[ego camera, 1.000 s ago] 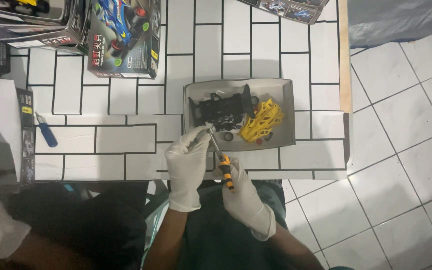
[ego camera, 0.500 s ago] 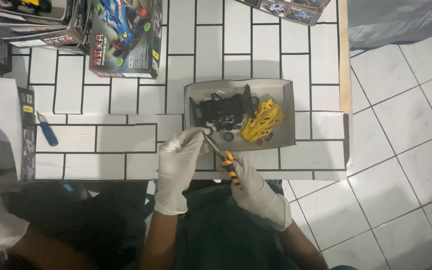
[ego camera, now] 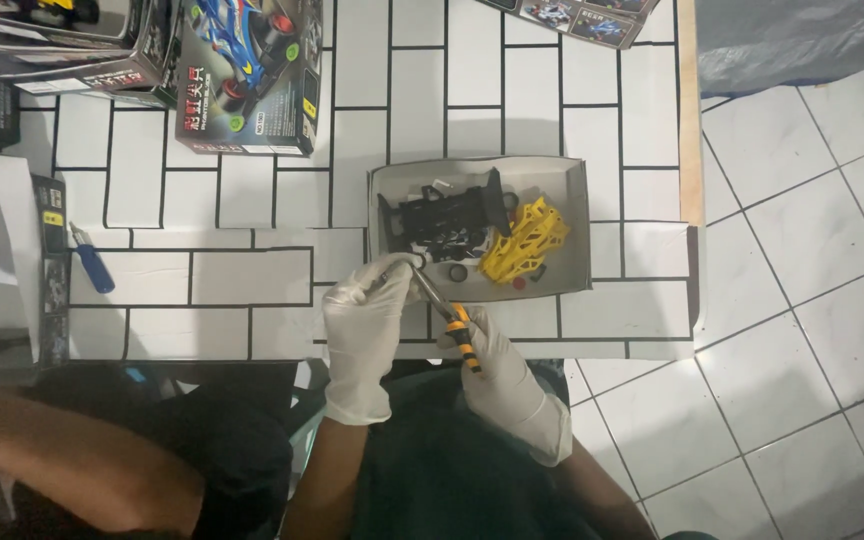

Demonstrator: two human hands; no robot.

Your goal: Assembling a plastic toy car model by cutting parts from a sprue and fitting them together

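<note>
Both my hands wear white gloves at the near edge of the white tiled table (ego camera: 252,290). My right hand (ego camera: 500,370) grips a tool with an orange and black striped handle (ego camera: 462,338); its metal tip points up-left toward my left hand (ego camera: 364,325). My left hand's fingers pinch a small part at the tool's tip, just at the front-left corner of a grey cardboard tray (ego camera: 578,215). In the tray lie a black toy car chassis (ego camera: 447,222), a yellow plastic parts frame (ego camera: 524,243) and small loose pieces.
A toy car kit box (ego camera: 247,75) stands at the back left, with more boxes (ego camera: 52,45) beside it and another (ego camera: 572,15) at the back. A blue-handled screwdriver (ego camera: 92,262) lies at left. Another person's arm (ego camera: 72,460) is at lower left. Tiled floor (ego camera: 802,300) lies to the right.
My hands have shifted slightly; the left hand has moved up toward the tray's corner and the tool's tip stays at its fingers.
</note>
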